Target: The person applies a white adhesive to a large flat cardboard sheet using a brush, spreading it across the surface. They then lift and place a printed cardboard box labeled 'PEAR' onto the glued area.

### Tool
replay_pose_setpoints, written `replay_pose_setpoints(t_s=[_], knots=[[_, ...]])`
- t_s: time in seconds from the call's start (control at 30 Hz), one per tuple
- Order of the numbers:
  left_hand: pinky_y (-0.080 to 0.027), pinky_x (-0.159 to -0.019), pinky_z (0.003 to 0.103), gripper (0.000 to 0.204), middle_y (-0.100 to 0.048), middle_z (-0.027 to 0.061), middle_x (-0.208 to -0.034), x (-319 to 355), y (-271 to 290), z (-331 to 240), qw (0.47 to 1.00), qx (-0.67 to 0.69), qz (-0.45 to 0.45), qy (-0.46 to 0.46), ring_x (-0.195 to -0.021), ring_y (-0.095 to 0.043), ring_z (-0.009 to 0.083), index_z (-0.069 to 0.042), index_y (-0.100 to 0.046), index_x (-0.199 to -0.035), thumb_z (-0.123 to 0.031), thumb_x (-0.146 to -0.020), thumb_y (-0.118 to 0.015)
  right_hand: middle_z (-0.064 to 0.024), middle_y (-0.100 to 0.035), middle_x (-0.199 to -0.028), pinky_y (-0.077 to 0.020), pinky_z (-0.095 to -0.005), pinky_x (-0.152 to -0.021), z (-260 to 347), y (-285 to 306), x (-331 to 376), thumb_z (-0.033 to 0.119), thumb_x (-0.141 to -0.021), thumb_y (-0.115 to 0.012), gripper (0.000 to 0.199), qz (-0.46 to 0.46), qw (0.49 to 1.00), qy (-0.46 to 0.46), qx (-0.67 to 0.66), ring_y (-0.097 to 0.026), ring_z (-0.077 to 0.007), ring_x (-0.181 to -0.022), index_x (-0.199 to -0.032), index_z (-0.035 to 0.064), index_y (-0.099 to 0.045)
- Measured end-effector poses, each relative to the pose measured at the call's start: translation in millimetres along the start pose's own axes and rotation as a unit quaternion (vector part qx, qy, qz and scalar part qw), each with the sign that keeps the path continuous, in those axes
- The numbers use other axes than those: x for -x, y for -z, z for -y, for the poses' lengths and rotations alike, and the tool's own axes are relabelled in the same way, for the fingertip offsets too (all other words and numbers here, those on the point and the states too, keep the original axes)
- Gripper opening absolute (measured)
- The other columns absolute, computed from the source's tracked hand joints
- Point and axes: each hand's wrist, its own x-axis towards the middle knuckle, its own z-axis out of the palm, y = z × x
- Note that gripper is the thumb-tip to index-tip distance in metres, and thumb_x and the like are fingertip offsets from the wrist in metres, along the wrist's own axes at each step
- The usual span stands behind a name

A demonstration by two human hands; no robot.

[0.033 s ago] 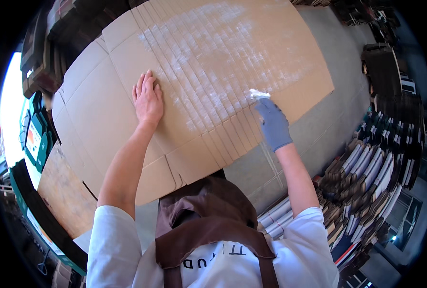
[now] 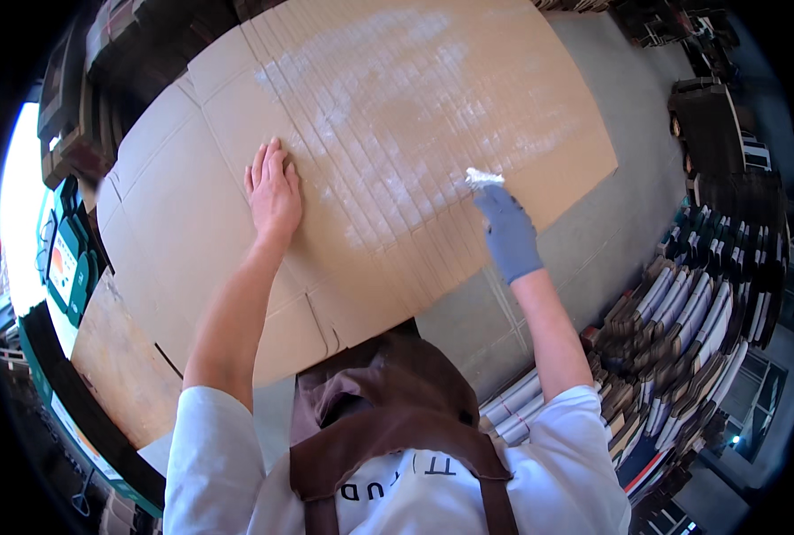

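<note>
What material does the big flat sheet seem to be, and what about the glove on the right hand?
Flat sheet: brown corrugated cardboard, matte, judging by its creased fold lines and cut flaps; a whitish smear, perhaps glue or paste, covers its middle.
Glove: thin, smooth grey-blue, clinging closely to the right hand, so probably nitrile or latex.

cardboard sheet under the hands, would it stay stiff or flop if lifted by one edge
The cardboard sheet is large, thin and scored with many parallel creases, so it would probably fold along them. It looks light for its size. The left hand presses flat on it while the right hand works, suggesting it slides easily.
</note>
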Motion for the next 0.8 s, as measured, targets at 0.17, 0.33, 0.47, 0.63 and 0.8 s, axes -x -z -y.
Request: replay_pose_setpoints(t_s=[0.17, 0.33, 0.47, 0.63, 0.8], knots=[[-0.019, -0.119, 0.046, 0.028, -0.042, 0.0032, -0.150, 4, 0, 0, 1.000, 0.010, 0.002, -0.002, -0.143, -0.031, 0.0250, -0.009, -0.050, -0.125, -0.019, -0.099, -0.046, -0.0169, -0.060, -0.107, -0.0521, -0.0470, -0.077, 14, -23, 22, 0.010, -0.086, -0.058, 0.025, 0.009, 0.985, 0.159, 0.069, -0.062, -0.0352, -0.093, -0.111, 0.0087, -0.058], [-0.019, -0.118, 0.046, 0.028, -0.042, 0.0041, -0.150, -1, 0, 3, 1.000, 0.006, -0.007, -0.015, -0.143, -0.032, 0.0262, -0.008, -0.049, -0.125, -0.016, -0.099, -0.046, -0.0140, -0.059, -0.103, -0.0539, -0.0461, -0.071, -29, 14, -37, 0.005, -0.083, -0.056, 0.027, -0.122, 0.985, 0.065, 0.106, -0.062, -0.0344, -0.089, -0.109, 0.0096, -0.059], [-0.018, -0.119, 0.046, 0.027, -0.043, 0.0038, -0.150, 3, 1, -2, 1.000, 0.009, -0.005, -0.011, -0.143, -0.032, 0.0265, -0.008, -0.049, -0.124, -0.014, -0.098, -0.046, -0.0147, -0.060, -0.107, -0.0530, -0.0432, -0.074, 19, -27, -24, 0.009, -0.089, -0.053, 0.022, -0.045, 0.984, 0.165, 0.041, -0.062, -0.0331, -0.090, -0.110, 0.0071, -0.059], [-0.018, -0.119, 0.047, 0.024, -0.042, 0.0049, -0.150, 1, 4, -10, 1.000, 0.000, 0.012, 0.001, -0.143, -0.031, 0.0270, -0.008, -0.050, -0.121, -0.014, -0.098, -0.046, -0.0169, -0.061, -0.109, -0.0513, -0.0402, -0.084, -76, 23, -94, 0.023, -0.099, -0.043, 0.026, -0.122, 0.980, 0.003, -0.154, -0.061, -0.0339, -0.094, -0.111, 0.0041, -0.057], [-0.019, -0.118, 0.047, 0.024, -0.043, 0.0080, -0.149, 1, 8, -4, 1.000, -0.006, 0.015, 0.018, -0.142, -0.032, 0.0302, -0.006, -0.050, -0.119, -0.012, -0.096, -0.046, -0.0171, -0.063, -0.116, -0.0482, -0.0375, -0.094, -33, 30, -119, 0.004, -0.092, -0.047, 0.029, -0.137, 0.983, 0.121, -0.003, -0.060, -0.0313, -0.109, -0.118, 0.0025, -0.060]])
